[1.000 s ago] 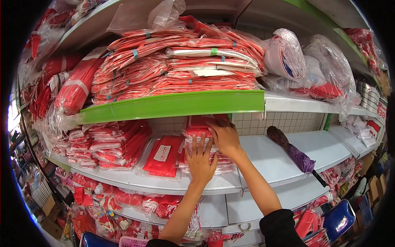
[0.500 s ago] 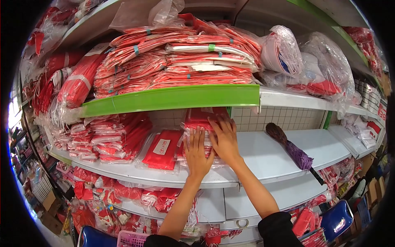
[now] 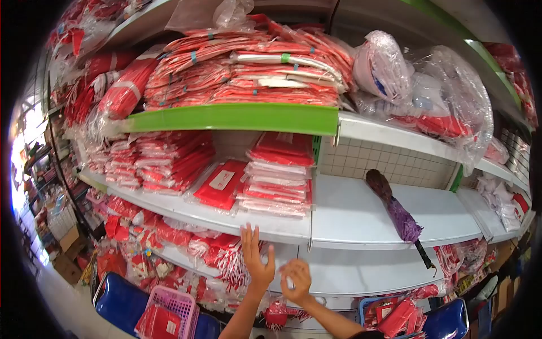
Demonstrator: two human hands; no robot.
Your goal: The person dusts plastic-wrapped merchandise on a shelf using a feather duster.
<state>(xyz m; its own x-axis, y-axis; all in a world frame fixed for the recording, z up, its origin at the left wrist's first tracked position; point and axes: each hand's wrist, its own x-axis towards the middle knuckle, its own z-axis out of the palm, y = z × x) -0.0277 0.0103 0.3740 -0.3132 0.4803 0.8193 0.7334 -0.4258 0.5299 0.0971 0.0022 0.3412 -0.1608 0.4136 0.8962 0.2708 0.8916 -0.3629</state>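
My left hand (image 3: 258, 263) is raised in front of the shelf edge, fingers stretched up and thumb apart, with nothing in it. Beside it, my right hand (image 3: 295, 279) is loosely curled and slightly blurred; a gap shows between thumb and fingers, and no object is seen in it. Above both hands, a stack of red and white packets in clear plastic (image 3: 279, 181) stands on the middle shelf (image 3: 271, 225). To its left lies a flat red packet with a white label (image 3: 223, 183). Neither hand touches the packets.
A purple feather duster (image 3: 402, 217) lies on the shelf to the right. Folded red bundles (image 3: 248, 70) fill the upper shelf behind a green edge strip (image 3: 237, 120). Below are a pink basket (image 3: 189, 302) with a red packet and blue chairs (image 3: 116, 302).
Both hands have left the packet stack and moved down and back, below the shelf edge. My right fingers have curled. The camera view has shifted slightly.
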